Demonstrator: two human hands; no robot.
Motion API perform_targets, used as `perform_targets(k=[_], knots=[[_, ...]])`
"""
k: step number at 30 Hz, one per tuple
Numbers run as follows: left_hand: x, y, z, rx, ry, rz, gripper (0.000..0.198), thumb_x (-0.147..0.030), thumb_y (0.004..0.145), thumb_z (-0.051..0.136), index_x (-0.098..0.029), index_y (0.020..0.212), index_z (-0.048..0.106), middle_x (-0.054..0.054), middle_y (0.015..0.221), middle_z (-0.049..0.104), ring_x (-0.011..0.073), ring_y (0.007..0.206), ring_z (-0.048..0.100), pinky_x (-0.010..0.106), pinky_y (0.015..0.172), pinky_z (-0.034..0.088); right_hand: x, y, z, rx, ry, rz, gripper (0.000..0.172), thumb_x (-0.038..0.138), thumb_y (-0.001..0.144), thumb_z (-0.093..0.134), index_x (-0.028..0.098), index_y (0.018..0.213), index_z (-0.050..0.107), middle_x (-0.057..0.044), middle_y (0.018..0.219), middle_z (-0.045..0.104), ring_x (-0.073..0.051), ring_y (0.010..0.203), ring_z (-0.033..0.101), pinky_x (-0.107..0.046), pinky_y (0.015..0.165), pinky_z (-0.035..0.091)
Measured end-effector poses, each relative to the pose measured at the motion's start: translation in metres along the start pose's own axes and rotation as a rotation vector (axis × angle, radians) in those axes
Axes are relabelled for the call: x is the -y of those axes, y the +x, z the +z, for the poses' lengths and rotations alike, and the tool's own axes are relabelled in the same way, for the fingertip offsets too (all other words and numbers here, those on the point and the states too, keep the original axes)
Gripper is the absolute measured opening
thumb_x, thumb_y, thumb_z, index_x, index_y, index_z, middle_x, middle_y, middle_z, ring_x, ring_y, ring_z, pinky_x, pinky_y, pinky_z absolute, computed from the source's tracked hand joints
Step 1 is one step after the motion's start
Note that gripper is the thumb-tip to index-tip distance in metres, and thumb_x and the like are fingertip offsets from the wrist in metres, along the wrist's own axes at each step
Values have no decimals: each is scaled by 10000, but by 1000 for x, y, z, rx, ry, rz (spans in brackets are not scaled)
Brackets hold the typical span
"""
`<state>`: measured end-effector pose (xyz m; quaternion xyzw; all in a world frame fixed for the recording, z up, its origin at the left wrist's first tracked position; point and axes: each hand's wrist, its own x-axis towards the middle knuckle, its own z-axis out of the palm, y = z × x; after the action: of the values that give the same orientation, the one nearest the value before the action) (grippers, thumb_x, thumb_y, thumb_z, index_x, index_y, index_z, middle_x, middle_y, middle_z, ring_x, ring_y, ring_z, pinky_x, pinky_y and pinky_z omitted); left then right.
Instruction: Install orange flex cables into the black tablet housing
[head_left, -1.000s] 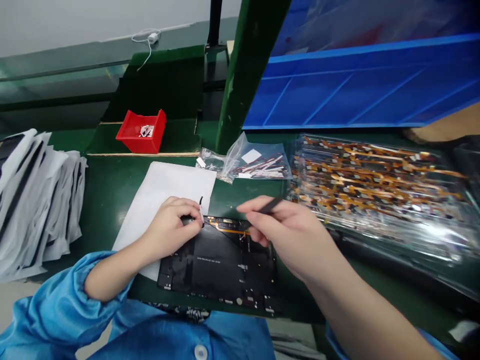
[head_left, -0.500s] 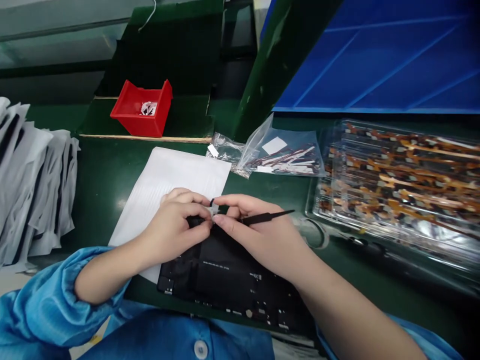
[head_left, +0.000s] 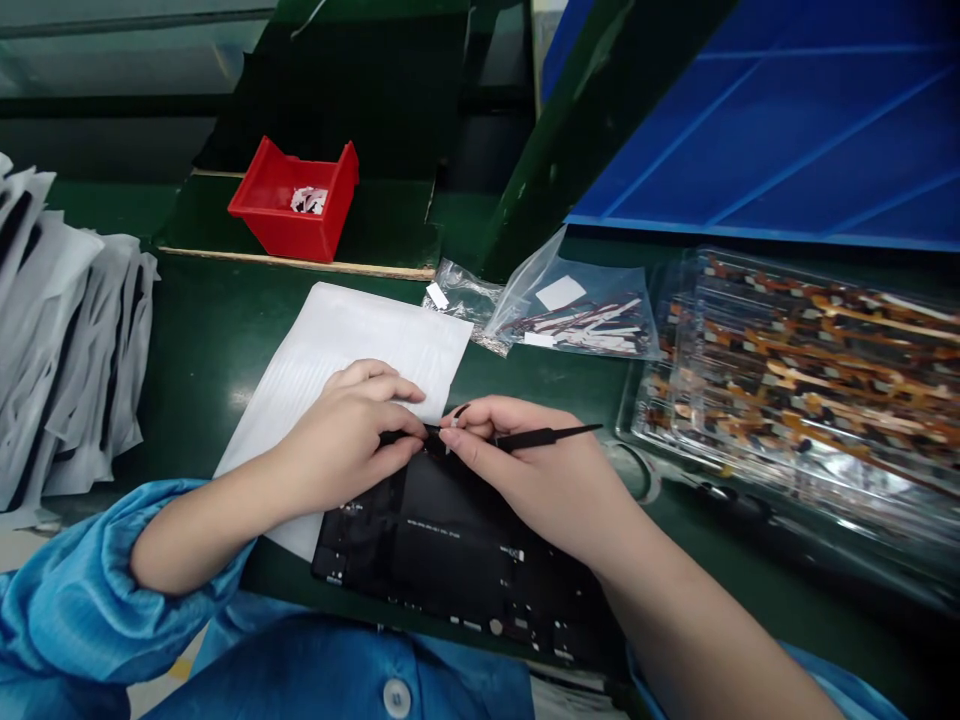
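Note:
My right hand (head_left: 525, 455) holds black tweezers (head_left: 551, 437), their thin pointed end sticking out to the right. Between its thumb and forefinger is a small black-and-white piece (head_left: 455, 418), too small to name. My left hand (head_left: 352, 425) bends over the top left edge of a flat black panel (head_left: 450, 560) with small metal parts, like an opened tablet. Its thumb and forefinger close around something dark, partly hidden, at that edge. Both hands' fingertips nearly meet there. Under the left hand and the panel lies a white foam sheet (head_left: 375, 320).
A red bin (head_left: 300, 235) with small white pieces stands at the back. Clear bags (head_left: 577, 310) of strips lie behind my hands. Stacked clear trays (head_left: 795, 370) of orange flex cables are at right, below a blue panel (head_left: 765, 120). White sleeves (head_left: 82, 350) stand at left.
My right hand has drawn slightly right, away from the left fingertips, with the small piece between its fingers. The whole view has shifted a little.

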<state>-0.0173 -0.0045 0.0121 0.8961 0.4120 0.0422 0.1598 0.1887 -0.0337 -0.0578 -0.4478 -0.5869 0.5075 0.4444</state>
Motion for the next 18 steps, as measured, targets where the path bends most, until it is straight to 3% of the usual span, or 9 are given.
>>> perform_targets(k=[8,18], knots=[[4,-6,-5,72,305,285,237,-285,1013,540,-258,1064,769,22,1328,619,333,1335,437,494,1045,443,-5,-9,-12,90,-54,26,232,367,931,611,193,846,737,-3,798,678,-98,691,611,-170,615,444],[2,-3,-8,55,378,431,217,-227,1002,562,-203,1046,773,44,1344,624,328,1332,454,482,1058,425,-9,-18,-18,147,-29,100,209,390,968,617,218,958,737,7,877,695,-90,761,631,-154,669,473]])
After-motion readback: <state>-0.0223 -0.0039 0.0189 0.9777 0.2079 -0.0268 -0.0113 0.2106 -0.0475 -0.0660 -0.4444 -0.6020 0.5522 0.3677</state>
